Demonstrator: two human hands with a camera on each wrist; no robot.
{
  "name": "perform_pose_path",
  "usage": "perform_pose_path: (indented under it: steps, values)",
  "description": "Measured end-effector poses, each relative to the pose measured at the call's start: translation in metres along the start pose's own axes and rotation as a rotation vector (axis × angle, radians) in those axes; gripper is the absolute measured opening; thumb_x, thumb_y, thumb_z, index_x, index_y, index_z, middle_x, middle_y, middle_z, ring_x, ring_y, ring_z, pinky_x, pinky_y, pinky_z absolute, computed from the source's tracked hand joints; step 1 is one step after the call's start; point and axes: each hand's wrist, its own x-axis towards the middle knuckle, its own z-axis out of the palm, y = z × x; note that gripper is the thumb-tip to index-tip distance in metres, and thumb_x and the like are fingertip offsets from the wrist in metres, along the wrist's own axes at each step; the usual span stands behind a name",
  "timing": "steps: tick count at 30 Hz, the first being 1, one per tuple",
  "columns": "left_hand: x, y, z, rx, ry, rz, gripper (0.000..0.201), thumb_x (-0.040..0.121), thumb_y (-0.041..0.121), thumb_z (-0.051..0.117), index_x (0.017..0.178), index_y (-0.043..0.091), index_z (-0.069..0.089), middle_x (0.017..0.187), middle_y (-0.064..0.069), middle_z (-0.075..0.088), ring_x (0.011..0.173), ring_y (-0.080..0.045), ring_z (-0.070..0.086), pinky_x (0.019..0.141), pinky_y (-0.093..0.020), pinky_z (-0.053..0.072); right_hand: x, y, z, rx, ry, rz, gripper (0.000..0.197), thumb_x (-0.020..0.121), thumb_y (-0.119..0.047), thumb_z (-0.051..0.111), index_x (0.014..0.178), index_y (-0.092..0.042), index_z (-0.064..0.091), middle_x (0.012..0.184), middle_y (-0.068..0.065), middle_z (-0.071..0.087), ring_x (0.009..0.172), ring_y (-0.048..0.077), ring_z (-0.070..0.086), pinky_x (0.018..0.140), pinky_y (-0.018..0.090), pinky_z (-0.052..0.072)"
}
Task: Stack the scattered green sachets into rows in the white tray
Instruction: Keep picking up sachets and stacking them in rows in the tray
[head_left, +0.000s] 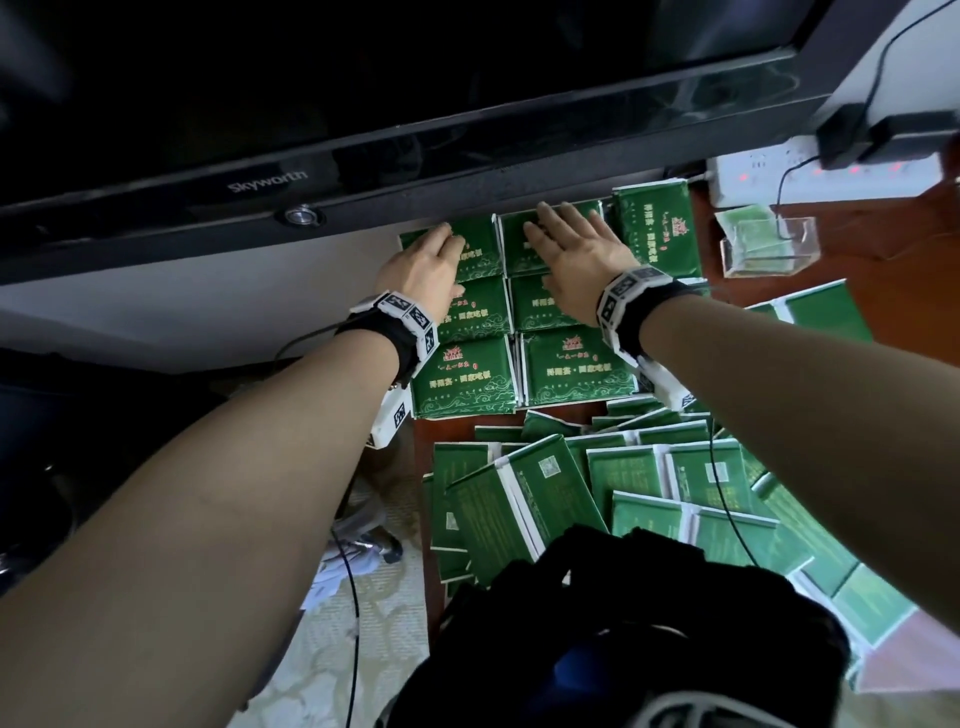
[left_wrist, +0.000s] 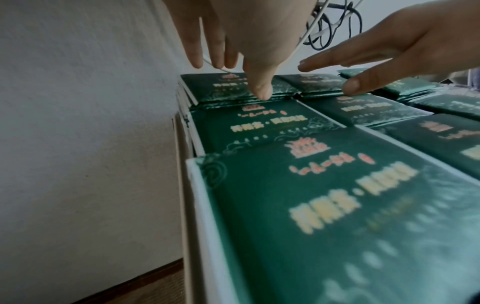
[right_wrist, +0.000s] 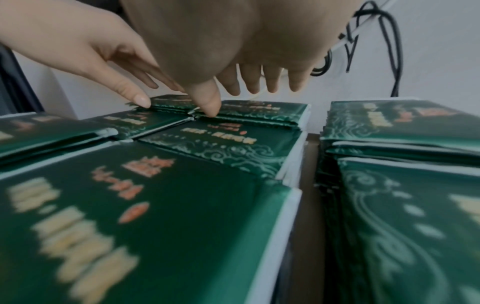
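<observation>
Green sachets (head_left: 470, 374) lie in neat stacks, two columns by three rows, with a further stack (head_left: 660, 234) to the right. My left hand (head_left: 431, 254) lies flat on the far left stack (head_left: 480, 249), fingers straight. My right hand (head_left: 566, 244) lies flat on the far middle stack (head_left: 511, 247). In the wrist views each thumb (left_wrist: 261, 92) (right_wrist: 209, 107) touches the near edge of its stack. Neither hand holds a sachet. A loose heap of sachets (head_left: 649, 493) lies nearer me. A pale wall (left_wrist: 183, 185) runs beside the left stacks; I cannot tell whether it is the tray.
A black television (head_left: 311, 130) overhangs the far stacks. At the right stand a white power strip (head_left: 810, 171) with cables and a clear plastic box (head_left: 769, 249). Black gear (head_left: 623, 623) hangs low in the head view. Cables (right_wrist: 374, 41) dangle behind the stacks.
</observation>
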Motion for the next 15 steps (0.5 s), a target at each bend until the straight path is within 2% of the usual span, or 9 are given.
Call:
perform_pose_path:
  steps: [3,5,8,10,12,15]
  values:
    - [-0.014,0.018,-0.002,-0.025,0.058,0.036,0.050,0.099,0.029,0.055,0.143,0.010,0.043,0.156,-0.009,0.034,0.123,-0.028,0.056,0.090,-0.038,0.053,-0.028,-0.001,0.000,0.043,0.042,0.023,0.074,0.098,-0.019,0.046,0.158,-0.020,0.004,0.165,0.004,-0.007,0.152,0.027,-0.002,0.123,0.046,0.002]
    - [-0.027,0.037,-0.002,-0.068,0.063,0.081,0.045,0.099,0.027,0.053,0.139,0.009,0.048,0.152,-0.009,0.039,0.116,-0.029,0.059,0.092,-0.040,0.053,-0.055,-0.001,0.001,0.080,0.050,0.047,0.073,0.095,-0.018,0.050,0.158,-0.018,0.012,0.166,0.004,-0.001,0.152,0.027,0.002,0.124,0.044,0.003]
    - [-0.044,0.080,-0.004,-0.162,0.057,0.151,0.039,0.097,0.022,0.054,0.133,0.009,0.053,0.148,-0.007,0.044,0.123,-0.031,0.055,0.100,-0.044,0.048,-0.101,0.007,0.006,0.130,0.075,0.104,0.066,0.092,-0.019,0.052,0.153,-0.014,0.028,0.164,0.008,0.015,0.150,0.029,0.013,0.122,0.042,0.010]
    - [-0.055,0.113,-0.012,-0.182,0.052,0.214,0.036,0.097,0.022,0.054,0.131,0.012,0.054,0.146,-0.004,0.046,0.117,-0.029,0.058,0.096,-0.042,0.050,-0.135,0.015,0.011,0.152,0.115,0.159,0.063,0.088,-0.018,0.053,0.149,-0.013,0.037,0.161,0.010,0.025,0.147,0.029,0.021,0.120,0.041,0.017]
    - [-0.067,0.146,-0.021,-0.146,0.043,0.294,0.033,0.097,0.022,0.051,0.130,0.016,0.055,0.139,0.000,0.051,0.105,-0.026,0.062,0.085,-0.039,0.053,-0.171,0.025,0.014,0.186,0.155,0.234,0.059,0.087,-0.016,0.053,0.145,-0.012,0.043,0.157,0.011,0.033,0.145,0.030,0.027,0.118,0.042,0.022]
    - [-0.080,0.196,-0.022,-0.163,-0.013,0.377,0.031,0.096,0.019,0.050,0.126,0.020,0.056,0.130,0.002,0.055,0.101,-0.028,0.063,0.080,-0.041,0.054,-0.230,0.046,0.025,0.232,0.146,0.365,0.055,0.084,-0.011,0.055,0.138,-0.009,0.050,0.149,0.013,0.042,0.138,0.032,0.035,0.112,0.040,0.029]
